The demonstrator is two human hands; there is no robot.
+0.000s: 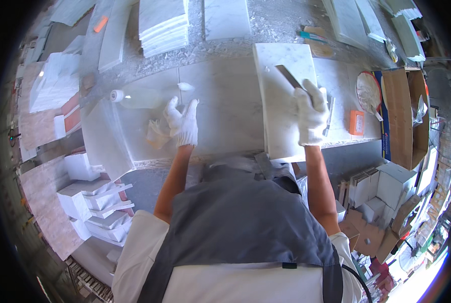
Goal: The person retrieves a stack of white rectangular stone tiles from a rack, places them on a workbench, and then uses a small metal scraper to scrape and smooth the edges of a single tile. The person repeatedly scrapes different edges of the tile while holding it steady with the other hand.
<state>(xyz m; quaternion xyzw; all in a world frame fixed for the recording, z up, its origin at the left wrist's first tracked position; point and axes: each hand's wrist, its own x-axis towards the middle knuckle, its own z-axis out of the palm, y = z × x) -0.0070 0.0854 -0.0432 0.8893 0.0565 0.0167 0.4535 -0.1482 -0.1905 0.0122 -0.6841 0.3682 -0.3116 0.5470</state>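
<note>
White knit gloves cover both my hands. My right hand (312,117) is closed around a narrow, flat metal blade (287,77) that points up and to the left. This hand is over the right edge of a white marble slab (282,116), which lies lengthwise on the bench. My left hand (183,121) has its thumb and fingers apart, with nothing between them, above the bench's left half. Beside it is a crumpled pale yellowish piece (157,134). A clear bottle (143,99) with a white cap lies on its side, close to a small white lump (186,87).
An orange box (356,122) and a round fan-like thing (368,92) sit at right, before an open cardboard box (403,113). Stacked marble slabs (164,28) stand on the dusty far side. White blocks (91,202) are piled at lower left, white boxes (382,187) at lower right.
</note>
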